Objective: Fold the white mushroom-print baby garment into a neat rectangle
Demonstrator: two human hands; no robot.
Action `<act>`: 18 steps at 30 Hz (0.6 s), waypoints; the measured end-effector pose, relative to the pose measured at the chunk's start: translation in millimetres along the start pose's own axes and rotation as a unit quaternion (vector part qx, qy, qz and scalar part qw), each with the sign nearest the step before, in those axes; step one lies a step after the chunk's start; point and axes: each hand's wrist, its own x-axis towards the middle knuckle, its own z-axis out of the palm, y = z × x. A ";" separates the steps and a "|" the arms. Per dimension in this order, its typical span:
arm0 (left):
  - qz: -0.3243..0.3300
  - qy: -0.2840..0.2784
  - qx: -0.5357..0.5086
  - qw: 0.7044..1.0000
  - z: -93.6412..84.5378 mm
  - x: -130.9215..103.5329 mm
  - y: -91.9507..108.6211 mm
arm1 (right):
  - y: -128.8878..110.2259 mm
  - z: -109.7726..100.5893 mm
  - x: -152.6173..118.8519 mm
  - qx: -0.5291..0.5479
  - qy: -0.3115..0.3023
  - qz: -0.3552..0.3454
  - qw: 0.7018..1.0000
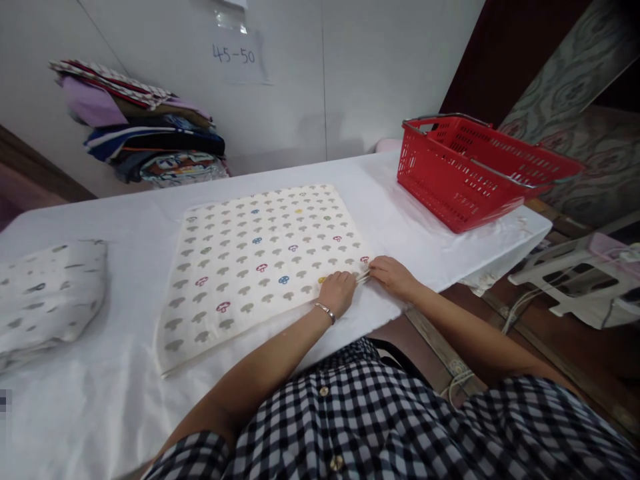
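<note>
A cream cloth [270,260] printed with grey, red, blue and yellow mushrooms lies folded flat on the white-covered table [395,233]. At its near right corner, my left hand [338,292] is closed on the fabric edge, with a silver bracelet at the wrist. Just to the right, my right hand [393,276] pinches the same corner, its fingers close to those of the left. A small bit of gathered layers shows between the two hands. My fingers hide part of that corner.
A red plastic basket [470,180] with metal handles stands at the table's right end. On the left lies a folded white patterned cloth [55,297]. Behind the table rises a stack of folded fabrics [150,127]. A white plastic stool [585,280] stands at the right.
</note>
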 end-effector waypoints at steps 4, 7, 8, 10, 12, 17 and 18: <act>0.010 -0.005 0.016 1.000 -0.8 -0.1 2.0 | -0.9 -0.4 -1.7 -0.021 -0.028 -0.006 0.999; 0.006 -0.010 0.021 1.000 -6.3 0.9 4.7 | -1.2 -0.8 -1.2 -0.035 -0.026 -0.008 0.999; 0.001 -0.012 0.018 1.000 -8.3 1.6 5.5 | -1.3 -0.7 -0.9 -0.039 -0.027 -0.006 0.999; -0.010 -0.019 0.008 1.000 -11.6 3.6 6.4 | -1.3 -0.2 -0.6 -0.043 -0.027 -0.002 0.999; -0.020 -0.029 0.000 0.999 -13.2 5.9 6.5 | -0.7 0.8 -0.7 -0.036 -0.026 0.001 0.999; -0.018 -0.031 0.003 0.999 -9.9 8.6 4.6 | 2.3 1.6 -1.0 -0.019 -0.021 -0.005 1.000; -0.014 -0.027 0.005 1.000 -8.6 8.4 4.3 | 2.5 1.3 -0.9 -0.022 -0.018 -0.004 1.000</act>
